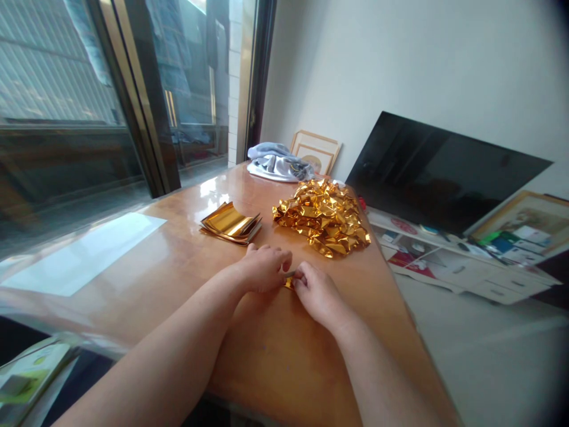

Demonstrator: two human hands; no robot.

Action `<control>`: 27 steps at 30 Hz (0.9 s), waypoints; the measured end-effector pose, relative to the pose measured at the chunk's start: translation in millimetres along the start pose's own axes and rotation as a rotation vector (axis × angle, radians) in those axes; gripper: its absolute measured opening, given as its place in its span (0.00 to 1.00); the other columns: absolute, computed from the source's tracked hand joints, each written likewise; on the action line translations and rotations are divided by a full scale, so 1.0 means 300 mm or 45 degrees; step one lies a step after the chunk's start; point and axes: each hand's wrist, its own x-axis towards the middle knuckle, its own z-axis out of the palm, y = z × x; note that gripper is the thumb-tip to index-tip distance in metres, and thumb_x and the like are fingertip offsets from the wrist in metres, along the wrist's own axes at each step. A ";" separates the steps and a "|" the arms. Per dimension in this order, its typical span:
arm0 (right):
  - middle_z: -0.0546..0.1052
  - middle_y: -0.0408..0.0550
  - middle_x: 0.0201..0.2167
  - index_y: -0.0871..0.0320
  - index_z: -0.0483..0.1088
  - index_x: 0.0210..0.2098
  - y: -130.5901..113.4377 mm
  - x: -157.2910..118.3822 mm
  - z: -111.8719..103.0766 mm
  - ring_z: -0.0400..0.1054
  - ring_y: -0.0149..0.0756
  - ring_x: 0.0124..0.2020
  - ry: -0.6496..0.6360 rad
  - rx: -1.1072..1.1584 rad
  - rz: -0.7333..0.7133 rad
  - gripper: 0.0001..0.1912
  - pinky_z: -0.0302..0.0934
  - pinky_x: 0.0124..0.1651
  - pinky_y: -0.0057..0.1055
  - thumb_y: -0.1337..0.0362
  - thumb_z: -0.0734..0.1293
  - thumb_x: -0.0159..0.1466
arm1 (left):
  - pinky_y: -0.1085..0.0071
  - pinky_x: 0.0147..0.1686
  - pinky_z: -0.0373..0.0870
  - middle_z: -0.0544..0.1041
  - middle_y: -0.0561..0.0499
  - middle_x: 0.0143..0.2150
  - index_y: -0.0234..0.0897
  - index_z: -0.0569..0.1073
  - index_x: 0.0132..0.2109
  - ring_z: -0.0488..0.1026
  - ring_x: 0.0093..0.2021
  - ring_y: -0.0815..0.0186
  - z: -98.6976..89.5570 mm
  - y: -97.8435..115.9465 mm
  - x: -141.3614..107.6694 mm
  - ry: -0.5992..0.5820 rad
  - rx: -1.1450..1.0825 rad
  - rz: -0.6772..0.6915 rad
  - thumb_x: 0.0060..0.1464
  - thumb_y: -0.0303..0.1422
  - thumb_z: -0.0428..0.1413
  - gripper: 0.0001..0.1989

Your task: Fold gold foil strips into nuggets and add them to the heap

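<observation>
Both hands work on a small bit of gold foil above the wooden table. The fingers of the left hand and right hand pinch it between them. It needs a steady pinch. Just ahead lie a folded gold stack and a crumpled gold pile.

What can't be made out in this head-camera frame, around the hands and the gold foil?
Head view:
The small piece of shiny gold foil: the left hand and right hand hide most of it, so its shape is unclear.
The small red object: the crumpled gold foil pile partly hides it.
The green-and-white printed paper: cut off by the lower-left edge, its print too small to read.
</observation>
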 end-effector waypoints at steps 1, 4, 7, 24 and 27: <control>0.74 0.45 0.32 0.55 0.66 0.33 0.001 0.001 0.000 0.67 0.35 0.34 -0.003 0.011 0.005 0.05 0.54 0.35 0.28 0.71 0.63 0.63 | 0.54 0.47 0.61 0.77 0.48 0.43 0.45 0.75 0.40 0.71 0.45 0.54 -0.002 0.005 -0.001 0.008 0.017 0.026 0.57 0.44 0.53 0.11; 0.75 0.45 0.33 0.55 0.68 0.34 0.009 0.004 0.001 0.68 0.35 0.34 -0.013 0.066 0.030 0.04 0.56 0.35 0.27 0.70 0.64 0.63 | 0.52 0.48 0.60 0.75 0.48 0.43 0.50 0.78 0.39 0.69 0.47 0.53 -0.007 0.013 -0.004 -0.035 0.032 0.087 0.58 0.38 0.52 0.10; 0.75 0.43 0.30 0.55 0.69 0.34 0.025 0.004 -0.005 0.67 0.34 0.31 -0.030 0.184 0.106 0.02 0.56 0.32 0.27 0.68 0.64 0.63 | 0.51 0.49 0.59 0.74 0.48 0.42 0.54 0.80 0.39 0.68 0.48 0.53 -0.006 0.013 -0.002 -0.060 0.006 0.080 0.57 0.38 0.52 0.11; 0.83 0.40 0.37 0.41 0.81 0.42 -0.025 -0.089 -0.184 0.74 0.44 0.38 -0.410 0.107 -0.001 0.18 0.64 0.41 0.34 0.67 0.68 0.57 | 0.50 0.51 0.60 0.77 0.49 0.44 0.52 0.80 0.41 0.68 0.50 0.51 -0.009 0.008 0.002 -0.129 -0.056 0.050 0.54 0.36 0.54 0.11; 0.83 0.39 0.34 0.40 0.81 0.38 -0.016 -0.103 -0.198 0.74 0.43 0.34 -0.417 0.077 -0.003 0.15 0.63 0.39 0.33 0.66 0.68 0.57 | 0.51 0.51 0.60 0.77 0.50 0.43 0.52 0.80 0.40 0.68 0.50 0.52 -0.009 0.008 0.003 -0.134 -0.062 0.055 0.53 0.36 0.54 0.11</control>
